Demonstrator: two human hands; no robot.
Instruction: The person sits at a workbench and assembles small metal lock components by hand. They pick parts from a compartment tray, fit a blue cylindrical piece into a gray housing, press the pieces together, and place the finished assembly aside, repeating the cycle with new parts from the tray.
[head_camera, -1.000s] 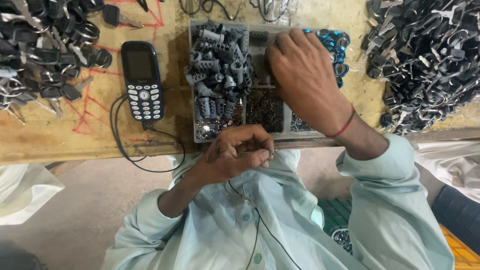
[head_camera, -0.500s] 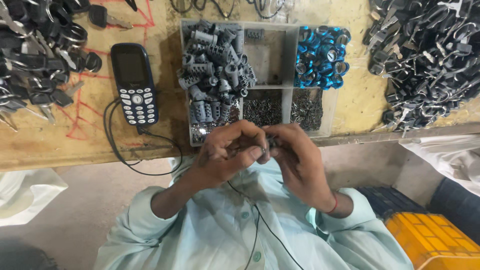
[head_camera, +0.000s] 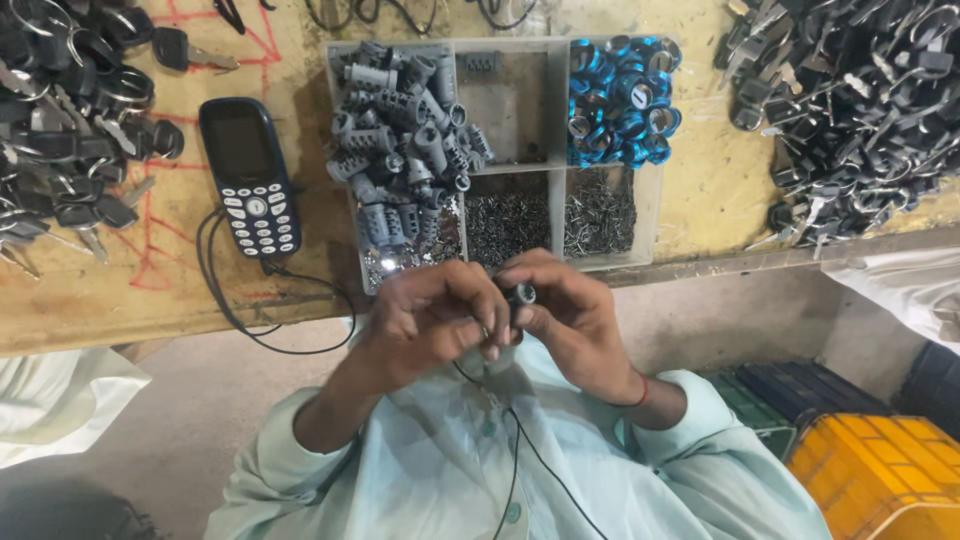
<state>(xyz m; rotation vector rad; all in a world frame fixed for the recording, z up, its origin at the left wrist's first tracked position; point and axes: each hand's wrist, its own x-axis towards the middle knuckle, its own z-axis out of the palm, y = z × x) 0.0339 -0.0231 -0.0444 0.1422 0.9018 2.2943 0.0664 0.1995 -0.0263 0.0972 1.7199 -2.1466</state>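
pale mint buttoned shirt (head_camera: 600, 470), rolled sleeves, red thread bracelet (head_camera: 642, 391), thin black cord (head_camera: 540, 455)

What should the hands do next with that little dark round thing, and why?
Probably press the small piece into the cylinder. Both hands, left and right, meet around it just below the tray, fingers pinched on it, so a fitting step looks under way. What the fingers pinch is too small to tell.

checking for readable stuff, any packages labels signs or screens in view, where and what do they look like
Dark blue keypad phone: flat on the yellow workbench, left of the clear compartment tray; dark blank rectangular screen, white keys.
Packages, labels, signs: none seen.
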